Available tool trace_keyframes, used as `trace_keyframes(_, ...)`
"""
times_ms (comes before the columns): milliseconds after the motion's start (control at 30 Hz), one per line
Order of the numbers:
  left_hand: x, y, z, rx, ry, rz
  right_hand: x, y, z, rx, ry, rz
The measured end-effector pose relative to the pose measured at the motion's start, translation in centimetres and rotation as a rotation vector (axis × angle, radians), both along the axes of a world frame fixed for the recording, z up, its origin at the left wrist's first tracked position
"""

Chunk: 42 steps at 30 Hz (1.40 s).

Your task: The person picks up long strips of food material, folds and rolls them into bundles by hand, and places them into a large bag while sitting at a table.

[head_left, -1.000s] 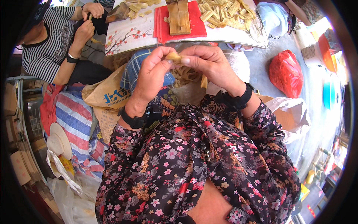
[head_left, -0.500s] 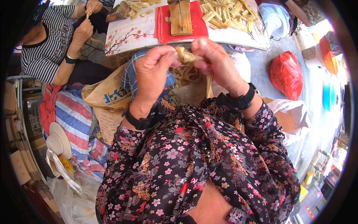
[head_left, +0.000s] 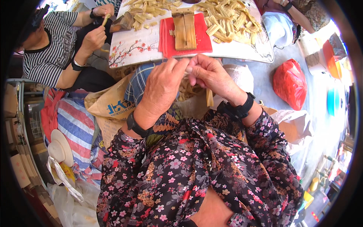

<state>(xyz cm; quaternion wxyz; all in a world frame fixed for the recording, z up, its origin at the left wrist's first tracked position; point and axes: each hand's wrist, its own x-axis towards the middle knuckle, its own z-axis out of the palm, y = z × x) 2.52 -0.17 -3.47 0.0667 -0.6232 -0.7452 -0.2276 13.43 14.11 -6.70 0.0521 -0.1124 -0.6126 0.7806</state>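
Observation:
My left hand [head_left: 162,87] and my right hand [head_left: 214,77] meet in front of the table's near edge, fingers closed and pressed together. Between them is a pale yellow dried strip, mostly hidden by the fingers. Its loose end [head_left: 209,97] hangs below my right hand. Just beyond my hands, a wooden board [head_left: 184,32] with a dark lengthwise line lies on a red cloth [head_left: 204,39]. Heaps of short dried strips [head_left: 230,19] cover the table behind it. More strips [head_left: 186,90] lie below my hands, partly hidden.
The white table [head_left: 147,53] has a floral print. At the left, a person in a striped shirt [head_left: 56,49] holds a similar strip. A red plastic bag [head_left: 290,84] stands on the floor at right. A brown paper sack [head_left: 113,100] and a striped woven bag [head_left: 75,121] are at left.
My hands have come closer together and slightly lower, my left turning its back upward. The knotted part of the strip, visible before, is now covered by my fingers.

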Motion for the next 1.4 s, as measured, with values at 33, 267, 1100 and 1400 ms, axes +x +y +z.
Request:
trace_keyframes(33, -0.4, -0.1, -0.2, -0.025, 0.021, -0.001, 0.3, -0.1, 0.4, 0.04, -0.073, 0.017)
trace_keyframes(267, -6.2, 1.4, -1.8, 0.099, 0.205, -0.115, -1.0, -0.5, 1.2, 0.181, 0.153, -0.061)
trace_keyframes(1100, -6.6, 3.6, -2.8, 0.176, -0.144, 0.212, -3.5, 4.0, -0.3, 0.98, -0.02, -0.533)
trace_keyframes(1400, 1.0, -1.2, -5.4, 0.252, -2.104, -0.044, 0.6, -4.5, -0.9, 0.843, 0.655, -0.427)
